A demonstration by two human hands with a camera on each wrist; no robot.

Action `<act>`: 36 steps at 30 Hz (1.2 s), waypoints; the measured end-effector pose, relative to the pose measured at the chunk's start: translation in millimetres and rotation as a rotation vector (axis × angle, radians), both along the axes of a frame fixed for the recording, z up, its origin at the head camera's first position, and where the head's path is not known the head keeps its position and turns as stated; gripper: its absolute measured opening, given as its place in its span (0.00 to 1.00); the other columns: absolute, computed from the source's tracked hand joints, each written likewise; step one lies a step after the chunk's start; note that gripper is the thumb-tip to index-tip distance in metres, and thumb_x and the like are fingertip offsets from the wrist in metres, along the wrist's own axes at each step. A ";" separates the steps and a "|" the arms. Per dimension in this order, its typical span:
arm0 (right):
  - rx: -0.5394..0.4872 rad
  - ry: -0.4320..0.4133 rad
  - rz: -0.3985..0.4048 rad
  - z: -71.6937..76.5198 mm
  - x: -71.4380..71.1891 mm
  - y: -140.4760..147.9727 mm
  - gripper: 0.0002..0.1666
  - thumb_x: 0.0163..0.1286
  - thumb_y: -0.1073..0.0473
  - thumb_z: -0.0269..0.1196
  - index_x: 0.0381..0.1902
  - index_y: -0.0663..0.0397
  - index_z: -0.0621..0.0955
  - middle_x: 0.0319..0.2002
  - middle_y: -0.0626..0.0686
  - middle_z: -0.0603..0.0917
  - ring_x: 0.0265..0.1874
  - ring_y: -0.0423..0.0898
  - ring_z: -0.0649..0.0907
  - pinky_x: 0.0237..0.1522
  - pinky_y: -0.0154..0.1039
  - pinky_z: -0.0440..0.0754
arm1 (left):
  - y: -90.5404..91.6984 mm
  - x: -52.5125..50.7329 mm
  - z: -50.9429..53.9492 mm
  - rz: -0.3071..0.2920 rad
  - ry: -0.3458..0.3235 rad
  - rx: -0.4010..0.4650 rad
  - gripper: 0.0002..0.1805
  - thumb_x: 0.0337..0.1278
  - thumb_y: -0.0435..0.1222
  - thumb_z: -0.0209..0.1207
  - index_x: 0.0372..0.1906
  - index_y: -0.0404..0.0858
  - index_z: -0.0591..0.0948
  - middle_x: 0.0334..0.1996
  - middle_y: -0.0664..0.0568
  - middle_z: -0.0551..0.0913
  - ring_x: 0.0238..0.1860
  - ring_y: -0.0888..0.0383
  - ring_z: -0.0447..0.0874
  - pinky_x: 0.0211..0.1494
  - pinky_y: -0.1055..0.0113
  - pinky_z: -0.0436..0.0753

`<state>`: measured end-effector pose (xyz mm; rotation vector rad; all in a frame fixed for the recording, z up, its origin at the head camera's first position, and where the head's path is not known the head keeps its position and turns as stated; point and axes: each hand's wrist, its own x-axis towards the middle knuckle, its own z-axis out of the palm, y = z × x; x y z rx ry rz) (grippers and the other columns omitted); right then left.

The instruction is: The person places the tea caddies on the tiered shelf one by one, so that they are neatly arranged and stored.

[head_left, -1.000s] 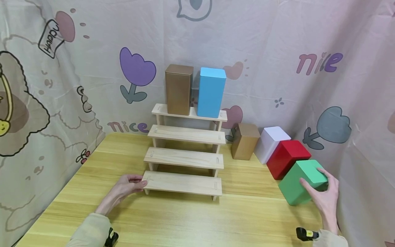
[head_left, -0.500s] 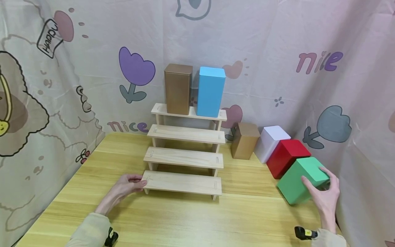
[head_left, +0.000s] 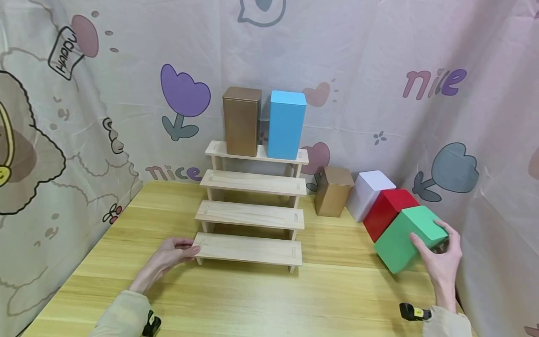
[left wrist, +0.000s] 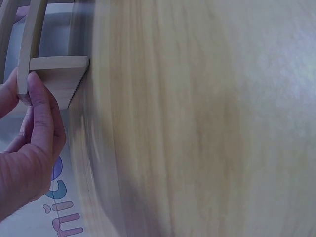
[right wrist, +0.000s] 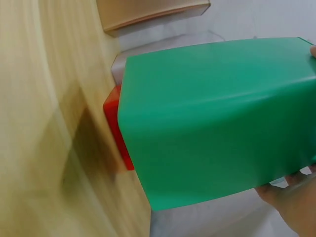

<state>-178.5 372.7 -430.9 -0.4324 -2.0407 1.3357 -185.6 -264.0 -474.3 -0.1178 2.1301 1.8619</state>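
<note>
My right hand (head_left: 444, 264) grips a green box (head_left: 404, 241) near its top, thumb on one side and fingers on the other. The box tilts and, in the right wrist view, its lower end hangs off the table over a shadow. Just behind it stands a red box (head_left: 384, 215), partly covered by the green one. At the left, my left hand (head_left: 168, 257) pinches the end of the lowest board of a wooden step shelf (head_left: 248, 248); the left wrist view shows the thumb and fingers (left wrist: 42, 116) on either side of that board.
On the shelf's top board stand a brown box (head_left: 242, 121) and a blue box (head_left: 287, 125). A shorter brown box (head_left: 334, 192) and a white box (head_left: 368, 194) stand on the table (head_left: 252, 304) right of the shelf. A patterned curtain (head_left: 358, 61) hangs behind.
The green box has risen and shifted slightly left in my right hand, covering more of the red box. My left hand keeps its pinch on the shelf.
</note>
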 end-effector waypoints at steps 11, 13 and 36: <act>-0.051 0.106 0.075 16.6 -4.3 -14.0 0.42 0.55 0.71 0.73 0.67 0.44 0.75 0.54 0.40 0.75 0.45 0.38 0.77 0.39 0.15 0.77 | -0.1 0.5 1.3 -0.007 -0.004 0.005 0.36 0.67 0.28 0.60 0.67 0.09 0.55 0.44 0.46 0.82 0.38 0.65 0.85 0.47 0.72 0.89; -0.078 0.128 0.094 20.3 -5.4 -17.5 0.42 0.54 0.72 0.73 0.66 0.45 0.75 0.53 0.41 0.77 0.45 0.39 0.78 0.39 0.16 0.78 | 0.0 0.6 1.4 -0.001 -0.008 0.011 0.37 0.67 0.28 0.60 0.67 0.10 0.55 0.44 0.47 0.82 0.38 0.65 0.85 0.46 0.72 0.89; -0.111 0.281 0.251 58.9 -18.8 -48.6 0.41 0.53 0.74 0.70 0.66 0.51 0.75 0.55 0.46 0.78 0.51 0.43 0.77 0.44 0.26 0.77 | 0.6 2.2 2.9 -0.003 -0.011 0.001 0.37 0.67 0.30 0.61 0.67 0.10 0.56 0.45 0.46 0.82 0.39 0.65 0.85 0.47 0.74 0.89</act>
